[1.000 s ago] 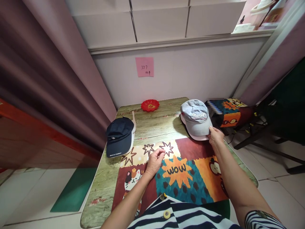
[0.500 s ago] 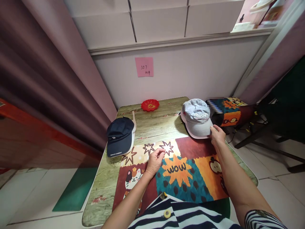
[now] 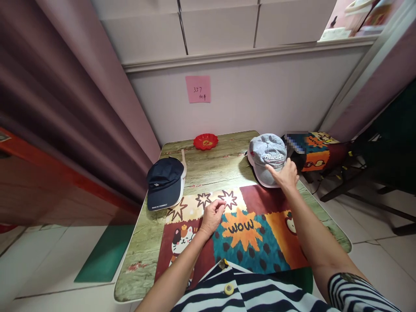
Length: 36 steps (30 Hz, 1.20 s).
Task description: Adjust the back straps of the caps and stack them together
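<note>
A grey baseball cap (image 3: 267, 149) with white "Always" lettering sits at the table's right side, its brim facing me. Over its brim lies my right hand (image 3: 286, 175), thumb stretched to the left and fingers apart on the right. Whether it presses on the cloth or hovers just above, I cannot tell. My left hand (image 3: 212, 216) rests on the patterned mat (image 3: 227, 260), fingers curled together, nothing seen in them. To its left is a navy cap (image 3: 165, 177) with its brim toward me; a paler cap edge shows beneath it.
A red scalloped dish (image 3: 206, 141) stands at the back of the wood-grain table (image 3: 221, 167). A pink note (image 3: 198, 89) is stuck on the wall. Right of the table is a stool-like surface (image 3: 316, 151) with a similar print. Curtains (image 3: 81, 86) hang at the left.
My right hand has let go of the right edge of the grey cap's brim and moved left and up over its front, thumb spreading. My left hand has stayed put.
</note>
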Motion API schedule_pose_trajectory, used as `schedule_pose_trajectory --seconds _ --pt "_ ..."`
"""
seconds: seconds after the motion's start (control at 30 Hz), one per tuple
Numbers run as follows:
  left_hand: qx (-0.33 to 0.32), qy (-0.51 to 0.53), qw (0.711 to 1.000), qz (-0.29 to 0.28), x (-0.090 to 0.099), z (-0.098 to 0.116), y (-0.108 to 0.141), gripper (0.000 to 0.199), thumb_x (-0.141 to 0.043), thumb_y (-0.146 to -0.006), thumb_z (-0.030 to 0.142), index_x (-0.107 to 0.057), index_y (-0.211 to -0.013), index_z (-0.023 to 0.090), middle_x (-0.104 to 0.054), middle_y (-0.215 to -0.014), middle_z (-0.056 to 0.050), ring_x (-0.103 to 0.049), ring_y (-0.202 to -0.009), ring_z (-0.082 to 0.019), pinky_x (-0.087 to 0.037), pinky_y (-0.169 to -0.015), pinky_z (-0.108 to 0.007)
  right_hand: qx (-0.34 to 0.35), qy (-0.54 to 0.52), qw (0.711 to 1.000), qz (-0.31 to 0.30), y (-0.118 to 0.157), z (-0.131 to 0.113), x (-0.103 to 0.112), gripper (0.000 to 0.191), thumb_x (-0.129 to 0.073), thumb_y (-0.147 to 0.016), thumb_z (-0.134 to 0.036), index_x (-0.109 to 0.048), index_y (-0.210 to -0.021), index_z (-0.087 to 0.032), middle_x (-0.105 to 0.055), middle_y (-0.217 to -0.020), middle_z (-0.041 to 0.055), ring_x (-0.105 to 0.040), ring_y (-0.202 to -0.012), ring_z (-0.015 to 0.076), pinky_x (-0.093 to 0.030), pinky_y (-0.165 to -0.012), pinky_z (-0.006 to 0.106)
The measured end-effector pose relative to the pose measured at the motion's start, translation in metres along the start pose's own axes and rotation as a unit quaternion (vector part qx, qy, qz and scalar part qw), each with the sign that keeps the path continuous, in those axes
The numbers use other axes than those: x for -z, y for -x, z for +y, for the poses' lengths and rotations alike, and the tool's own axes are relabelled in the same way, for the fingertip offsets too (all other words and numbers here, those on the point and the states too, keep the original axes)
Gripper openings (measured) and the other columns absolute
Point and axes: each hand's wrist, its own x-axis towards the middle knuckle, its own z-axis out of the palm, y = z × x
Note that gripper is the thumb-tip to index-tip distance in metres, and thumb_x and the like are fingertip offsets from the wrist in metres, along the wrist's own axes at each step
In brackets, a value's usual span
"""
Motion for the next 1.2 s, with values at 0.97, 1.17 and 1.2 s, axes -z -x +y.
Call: schedule_pose_trajectory --seconds 0.97,1.17,1.2 --pt "-0.03 0.039 0.998 0.048 0.02 0.018 -0.002 0.016 -0.071 -0.079 0.03 -0.075 -0.088 0.017 -0.076 -0.087 -0.006 -0.069 -0.079 -0.018 -0.055 -0.075 -0.028 0.223 -0.408 0.865 -0.188 0.126 -0.111 -0.078 0.057 -0.067 -0.085 -0.058 -0.067 -0.123 -0.016 -0.071 -0.122 0.0175 -0.068 -0.11 0.0307 -0.054 -0.099 0.051" --pt "-0.039 -0.103 0.955 0.275 0.144 0.048 -0.04 0.011 -0.069 -0.078 0.026 -0.075 -0.083 0.018 -0.076 -0.087 -0.006 -0.069 -0.081 -0.019 -0.054 -0.081 -0.031 0.044 -0.544 0.776 -0.316 0.153 -0.128 -0.125 0.042 -0.071 -0.081 -0.057 -0.072 -0.101 -0.02 -0.077 -0.1 0.0074 -0.075 -0.085 0.021 -0.061 -0.082 0.038" --pt "-0.033 -0.131 0.941 0.31 0.165 0.052 -0.045 0.011 -0.068 -0.078 0.025 -0.075 -0.083 0.018 -0.076 -0.087 -0.005 -0.069 -0.08 -0.019 -0.054 -0.082 -0.031 0.027 -0.555 0.769 -0.317 0.153 -0.127 -0.127 0.041 -0.072 -0.079 -0.055 -0.071 -0.101 -0.02 -0.077 -0.099 0.0064 -0.075 -0.083 0.0199 -0.061 -0.08 0.036"
